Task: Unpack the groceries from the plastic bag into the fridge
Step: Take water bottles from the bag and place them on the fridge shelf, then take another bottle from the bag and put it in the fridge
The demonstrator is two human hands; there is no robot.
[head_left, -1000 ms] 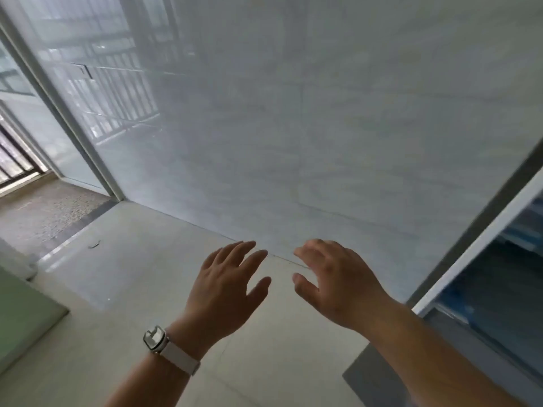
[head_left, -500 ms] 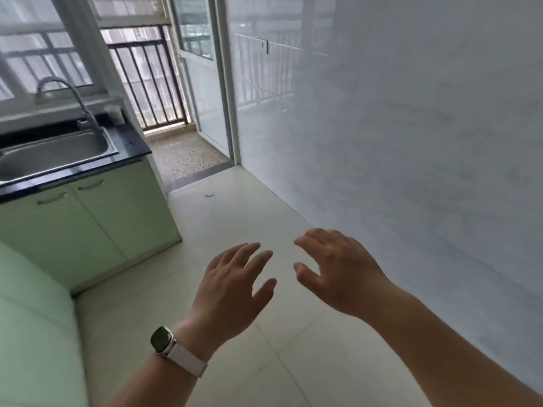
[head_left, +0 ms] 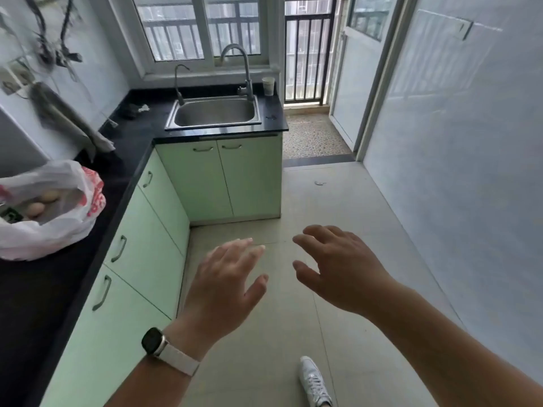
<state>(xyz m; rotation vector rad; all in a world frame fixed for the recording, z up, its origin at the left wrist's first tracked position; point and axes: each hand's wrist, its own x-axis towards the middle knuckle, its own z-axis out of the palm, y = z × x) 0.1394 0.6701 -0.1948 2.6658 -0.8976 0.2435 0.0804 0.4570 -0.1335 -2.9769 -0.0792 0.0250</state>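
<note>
A white plastic bag (head_left: pixel 55 218) with red print sits open on the black countertop (head_left: pixel 35 304) at the far left. Two brown eggs (head_left: pixel 36 208) and a green-labelled packet show inside it. My left hand (head_left: pixel 226 286), with a watch on the wrist, hovers over the floor with fingers spread and nothing in it. My right hand (head_left: pixel 338 268) hangs beside it, also empty and spread. Both hands are well to the right of the bag. The fridge is out of view.
Pale green cabinets (head_left: pixel 141 259) run under the L-shaped counter. A steel sink (head_left: pixel 214 113) with two taps lies at the back, a paper cup (head_left: pixel 268 86) beside it. A balcony door (head_left: pixel 352 83) stands open at the back right. My white shoe (head_left: pixel 313 380) is on the tiled floor.
My view has swung left, from the white wall and fridge edge to the kitchen counter, sink and bag. Both hands keep the same spread pose in front of me.
</note>
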